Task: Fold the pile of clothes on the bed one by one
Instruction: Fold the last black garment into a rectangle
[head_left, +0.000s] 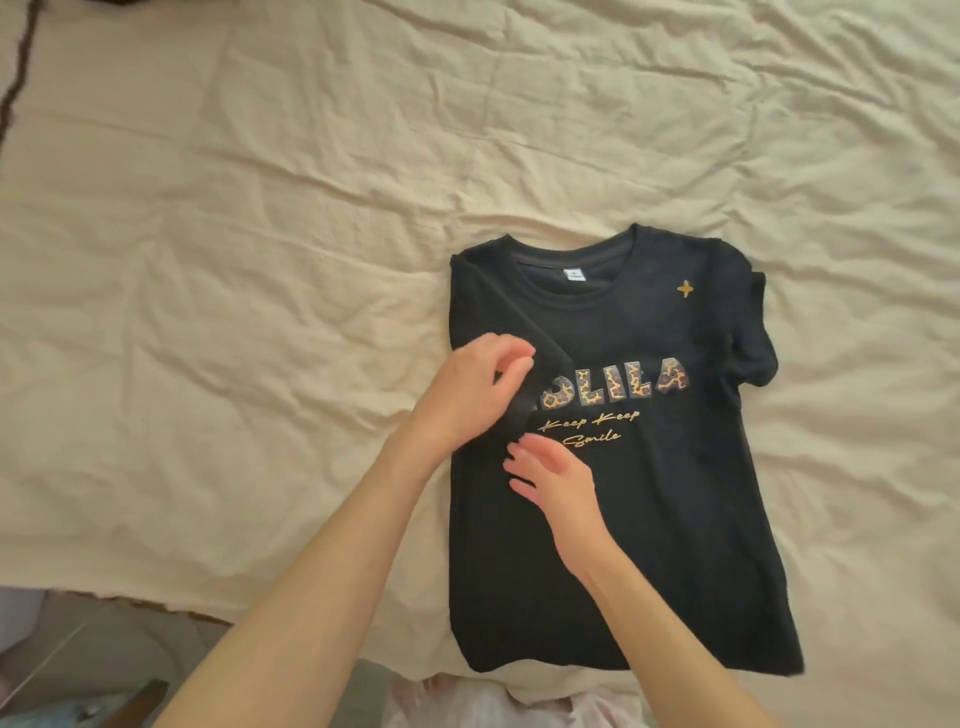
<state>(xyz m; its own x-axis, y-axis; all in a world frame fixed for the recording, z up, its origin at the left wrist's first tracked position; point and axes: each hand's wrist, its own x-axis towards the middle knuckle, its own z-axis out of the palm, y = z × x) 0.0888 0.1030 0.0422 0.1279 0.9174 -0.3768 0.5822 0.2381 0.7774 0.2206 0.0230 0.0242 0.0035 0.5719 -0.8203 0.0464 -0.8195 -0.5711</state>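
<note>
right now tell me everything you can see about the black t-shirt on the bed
The black t-shirt lies face up on the wrinkled cream sheet, collar away from the person. It looks like soft knit, with leopard-pattern letters, gold script reading "Keep Keep Smile", a small gold star and a white neck label. One side is folded in over the chest, partly covering the print; the other sleeve lies bunched. The left hand pinches the folded edge; the right hand rests flat on it.

Folded-over left sleeve (511, 332) hides start of shirt's leopard lettering (618, 387). Neck label (211, 275) too small to read. Dark strip (18, 67), upper left, cut by frame edge. Pale bundle (514, 701), bottom centre, cut off & blurry.
</note>
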